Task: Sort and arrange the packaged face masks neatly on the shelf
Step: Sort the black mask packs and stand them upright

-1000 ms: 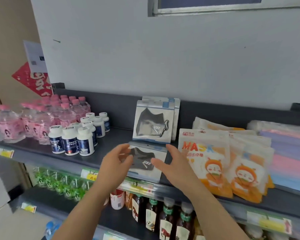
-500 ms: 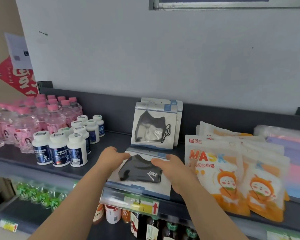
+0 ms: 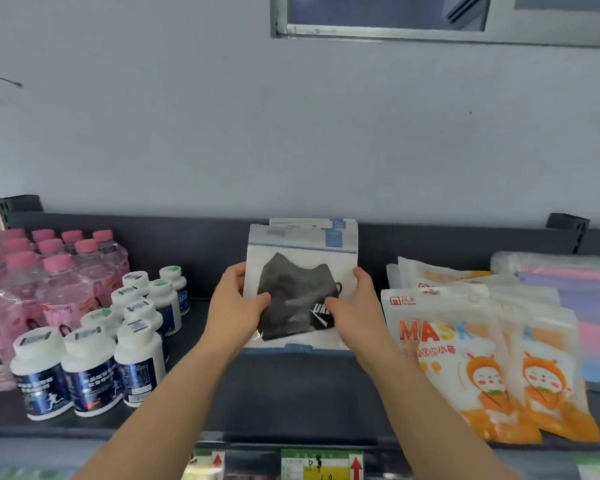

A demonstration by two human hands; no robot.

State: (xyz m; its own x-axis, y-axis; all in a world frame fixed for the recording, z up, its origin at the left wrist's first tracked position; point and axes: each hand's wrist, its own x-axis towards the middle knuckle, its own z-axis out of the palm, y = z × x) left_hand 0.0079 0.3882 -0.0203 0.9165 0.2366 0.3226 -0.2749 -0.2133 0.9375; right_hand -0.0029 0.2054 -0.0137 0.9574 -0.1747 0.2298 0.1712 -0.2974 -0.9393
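Two hands (image 3: pixel 238 306) (image 3: pixel 357 308) between bottles (image 3: pixel 136 355), orange packs (image 3: pixel 465 362).

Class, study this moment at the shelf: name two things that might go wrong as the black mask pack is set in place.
1. The black mask pack, held upright by the left hand and right hand, may slide flat once released.
2. The left arm could knock the white pill bottles close beside it.

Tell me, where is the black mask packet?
The black mask packet is mid-shelf, held upright by the left hand and right hand, between white pill bottles and orange cartoon mask packs.
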